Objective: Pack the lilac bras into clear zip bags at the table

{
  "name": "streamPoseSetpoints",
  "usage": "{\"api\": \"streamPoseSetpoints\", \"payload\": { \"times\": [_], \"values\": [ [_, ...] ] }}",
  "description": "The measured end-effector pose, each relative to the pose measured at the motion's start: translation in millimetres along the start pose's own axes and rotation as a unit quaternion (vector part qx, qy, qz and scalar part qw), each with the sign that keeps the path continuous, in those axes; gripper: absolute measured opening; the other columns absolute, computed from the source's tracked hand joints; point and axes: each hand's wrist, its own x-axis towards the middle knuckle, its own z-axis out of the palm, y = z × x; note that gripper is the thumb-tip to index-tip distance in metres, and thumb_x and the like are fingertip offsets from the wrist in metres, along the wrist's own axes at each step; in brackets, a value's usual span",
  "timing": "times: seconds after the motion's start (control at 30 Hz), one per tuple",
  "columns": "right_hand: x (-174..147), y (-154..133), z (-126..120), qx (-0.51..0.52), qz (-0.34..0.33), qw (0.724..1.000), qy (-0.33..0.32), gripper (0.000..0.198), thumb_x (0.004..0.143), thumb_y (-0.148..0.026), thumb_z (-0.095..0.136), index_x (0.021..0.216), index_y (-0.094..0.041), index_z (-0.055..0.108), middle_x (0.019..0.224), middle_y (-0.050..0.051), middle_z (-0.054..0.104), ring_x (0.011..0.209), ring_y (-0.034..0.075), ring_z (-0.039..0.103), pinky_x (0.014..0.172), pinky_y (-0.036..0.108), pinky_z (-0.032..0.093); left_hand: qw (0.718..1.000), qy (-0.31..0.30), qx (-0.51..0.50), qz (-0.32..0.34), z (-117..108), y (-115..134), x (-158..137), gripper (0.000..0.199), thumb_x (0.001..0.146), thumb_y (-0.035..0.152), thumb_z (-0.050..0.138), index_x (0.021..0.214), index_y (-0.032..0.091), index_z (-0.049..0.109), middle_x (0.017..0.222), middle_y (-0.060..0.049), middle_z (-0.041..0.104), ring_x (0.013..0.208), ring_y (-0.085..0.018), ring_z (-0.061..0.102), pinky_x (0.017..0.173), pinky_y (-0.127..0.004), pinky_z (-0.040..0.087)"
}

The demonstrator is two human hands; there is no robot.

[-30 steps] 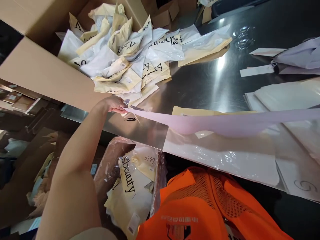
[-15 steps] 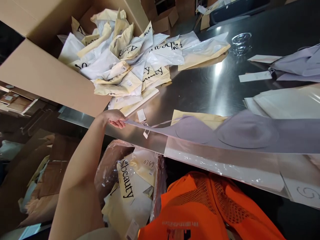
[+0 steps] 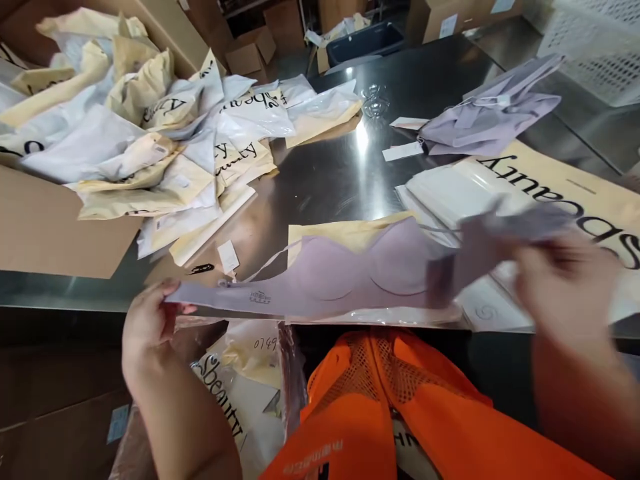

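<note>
The lilac bra (image 3: 345,297) spanned the gap between the hands, left hand (image 3: 150,323) pinching one band end, blurred right hand (image 3: 565,287) gripping the other; it looked light, soft, stretchy, best held by its band (image 3: 215,297)

Right hand (image 3: 575,287): what a blur, the fingers running together, the exact grip impossible to read!
Lavender bra (image 3: 325,273): far end smeared beside that hand, and the tiny print on the near band too small to make out.
Yellow packet (image 3: 340,233): only a strip peeks out, the bra blocks the rest.
Cardboard box (image 3: 65,227): chopped by the left edge.
White basket (image 3: 585,63): sliced off, upper right.
Orange vest (image 3: 345,427): lower part lost below.
</note>
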Motion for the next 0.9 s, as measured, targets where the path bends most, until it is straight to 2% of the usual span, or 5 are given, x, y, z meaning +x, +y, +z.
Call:
{"api": "streamPoseSetpoints", "payload": {
  "times": [0.13,0.27,0.43,0.7,0.9],
  "values": [
    [-12.2,-40.0,36.2,0.052,-0.045,0.959,-0.276,0.032,0.088,-0.052,0.065,0.099,-0.023,0.072,0.111,0.006,0.074,0.094,0.024,0.072,0.08,0.034,0.058,0.979,-0.16,-0.043,0.117,79.6,35.0,-23.2,0.021,0.059,0.026,0.073,0.054,0.017,0.054,0.051,0.007,0.055,0.044,-0.01,0.054,0.042,-0.021,0.051],
    [-2.6,-37.9,25.7,0.094,-0.009,0.992,-0.089,0.03,0.089,-0.051,0.065,0.097,-0.023,0.068,0.112,0.004,0.074,0.102,0.023,0.072,0.091,0.038,0.058,0.908,-0.388,0.041,0.151,133.8,56.2,-43.5,0.039,0.079,0.052,0.07,0.069,0.016,0.06,0.069,-0.004,0.069,0.055,-0.016,0.067,0.043,-0.022,0.048],
    [7.2,-25.1,6.4,-0.061,-0.164,0.983,-0.052,0.023,0.094,-0.041,0.061,0.102,-0.022,0.068,0.11,0.006,0.074,0.092,0.023,0.071,0.083,0.039,0.057,0.955,-0.22,-0.001,0.2,131.0,49.9,-28.3,0.048,0.089,0.061,0.056,0.068,0.018,0.055,0.062,-0.003,0.067,0.049,-0.013,0.064,0.04,-0.019,0.037],
    [41.6,-73.9,123.1,-0.261,-0.282,0.79,-0.478,0.056,0.096,-0.055,0.052,0.107,-0.004,0.072,0.106,0.023,0.069,0.108,0.037,0.062,0.096,0.05,0.048,0.963,-0.158,0.075,0.207,118.4,6.7,-56.1,0.033,0.09,0.046,0.059,0.069,0.02,0.056,0.063,0.0,0.067,0.054,-0.013,0.061,0.051,-0.023,0.04],
    [-32.8,-64.0,120.7,-0.314,-0.402,0.818,-0.267,0.086,0.08,-0.039,0.069,0.149,0.005,0.041,0.153,0.033,0.035,0.136,0.049,0.04,0.11,0.061,0.034,0.959,0.004,0.236,0.157,55.4,-54.5,-104.8,0.038,0.093,0.049,0.054,0.064,0.024,0.056,0.062,0.0,0.064,0.065,-0.02,0.062,0.068,-0.032,0.047]
  ]
}}
